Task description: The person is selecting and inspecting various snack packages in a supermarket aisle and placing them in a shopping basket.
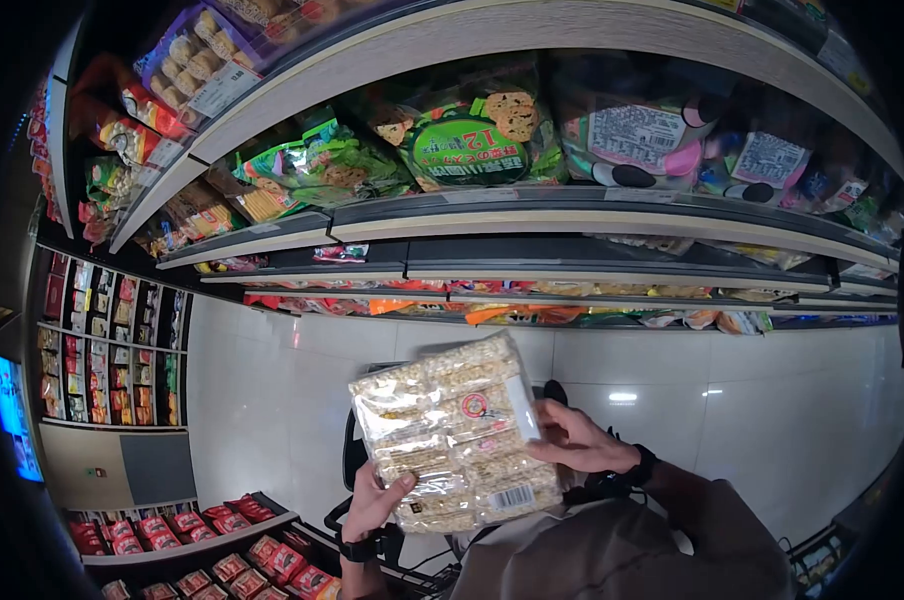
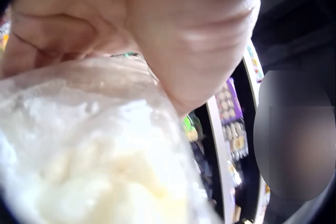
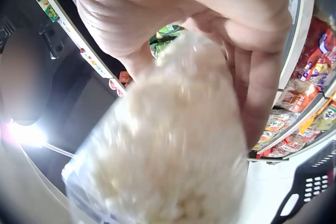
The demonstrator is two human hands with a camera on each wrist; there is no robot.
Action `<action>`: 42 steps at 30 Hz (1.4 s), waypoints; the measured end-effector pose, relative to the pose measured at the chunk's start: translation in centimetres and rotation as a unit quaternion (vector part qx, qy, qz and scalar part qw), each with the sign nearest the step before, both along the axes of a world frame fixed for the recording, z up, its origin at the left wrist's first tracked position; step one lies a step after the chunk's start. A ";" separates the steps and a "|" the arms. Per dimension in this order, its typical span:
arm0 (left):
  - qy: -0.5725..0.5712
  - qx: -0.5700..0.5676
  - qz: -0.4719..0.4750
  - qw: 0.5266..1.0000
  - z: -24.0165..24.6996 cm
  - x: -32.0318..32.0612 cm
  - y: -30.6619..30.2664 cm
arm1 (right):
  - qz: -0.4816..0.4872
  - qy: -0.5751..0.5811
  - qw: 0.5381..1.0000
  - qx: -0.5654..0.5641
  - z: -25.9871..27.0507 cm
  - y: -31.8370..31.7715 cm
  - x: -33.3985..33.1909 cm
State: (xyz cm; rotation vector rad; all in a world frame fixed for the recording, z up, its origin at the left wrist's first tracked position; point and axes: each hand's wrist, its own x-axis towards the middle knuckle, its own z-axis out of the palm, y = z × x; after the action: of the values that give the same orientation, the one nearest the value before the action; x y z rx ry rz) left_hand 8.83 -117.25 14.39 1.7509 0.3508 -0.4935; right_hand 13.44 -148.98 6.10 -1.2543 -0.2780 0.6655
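Note:
A clear plastic pack of pale puffed-grain bars (image 1: 452, 430), with a round red mark and a barcode, is held between both hands in front of the body. The left hand (image 1: 375, 500) grips its lower left edge, thumb on the face. At the right edge, the right hand (image 1: 582, 440) pinches the wrapper beside a white label. Up close in the left wrist view, the pack (image 2: 105, 150) lies against the left hand (image 2: 157, 24). In the right wrist view the pack (image 3: 173, 134) hangs between the thumb and fingers of the right hand (image 3: 210, 14).
Shelves (image 1: 572, 215) of bagged snacks run across the top, with a green bag (image 1: 472, 140) near the middle. Red packs (image 1: 202, 525) fill a lower-left display. A tiled floor (image 1: 272, 380) lies below, and a black basket (image 3: 310, 187) shows in the right wrist view.

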 end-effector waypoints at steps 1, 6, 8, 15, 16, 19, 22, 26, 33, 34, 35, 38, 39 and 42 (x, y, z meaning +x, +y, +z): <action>0.004 0.018 0.051 0.999 -0.8 -1.1 1.9 | -0.004 0.015 1.000 -0.005 -0.2 0.6 0.3; -0.023 0.170 0.279 0.945 -8.1 -5.5 12.3 | -0.019 0.034 0.998 -0.058 -3.2 1.4 2.1; -0.041 0.142 0.357 0.922 -12.6 -6.1 16.2 | -0.024 0.065 0.990 -0.125 -3.9 1.6 2.6; 0.037 0.067 0.544 0.836 -30.8 -7.3 23.7 | -0.026 0.102 0.957 -0.271 -4.3 3.6 1.6; 0.057 0.052 0.567 0.820 -32.1 -6.7 23.5 | -0.023 0.105 0.951 -0.289 -3.9 4.2 1.2; 0.178 0.079 0.536 0.821 -33.9 -4.8 23.4 | -0.026 0.114 0.937 -0.331 -3.3 5.0 -0.1; 0.181 0.008 0.562 0.807 -45.6 -5.8 24.8 | -0.050 0.136 0.915 -0.377 -1.4 5.8 -1.3; 0.311 0.013 0.472 0.825 -45.5 -3.2 23.5 | -0.091 0.176 0.900 -0.388 -0.3 5.8 -3.1; 0.296 -0.173 0.443 0.829 -53.5 -5.5 24.1 | -0.139 0.231 0.896 -0.352 -0.9 7.4 -4.8; 0.297 -0.168 0.435 0.833 -53.3 -5.3 23.9 | -0.139 0.231 0.898 -0.347 -1.2 7.5 -5.0; 0.297 -0.194 0.411 0.839 -53.0 -5.3 23.7 | -0.142 0.233 0.899 -0.342 -1.3 7.8 -5.3; 0.271 -0.143 0.354 0.884 -49.1 -4.3 21.9 | -0.164 0.244 0.898 -0.328 -1.9 7.8 -6.3; 0.296 -0.162 0.324 0.884 -48.5 -4.0 21.9 | -0.175 0.242 0.899 -0.321 -2.4 7.3 -6.9; 0.284 -0.145 0.282 0.905 -46.4 -3.2 20.5 | -0.188 0.234 0.887 -0.350 -3.2 4.8 -8.7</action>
State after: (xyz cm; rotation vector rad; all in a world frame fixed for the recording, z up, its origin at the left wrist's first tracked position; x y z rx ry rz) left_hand 5.68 -96.76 -31.96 1.1113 1.1048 -0.5857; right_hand 4.70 -144.20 2.93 -1.7140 0.6554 0.7281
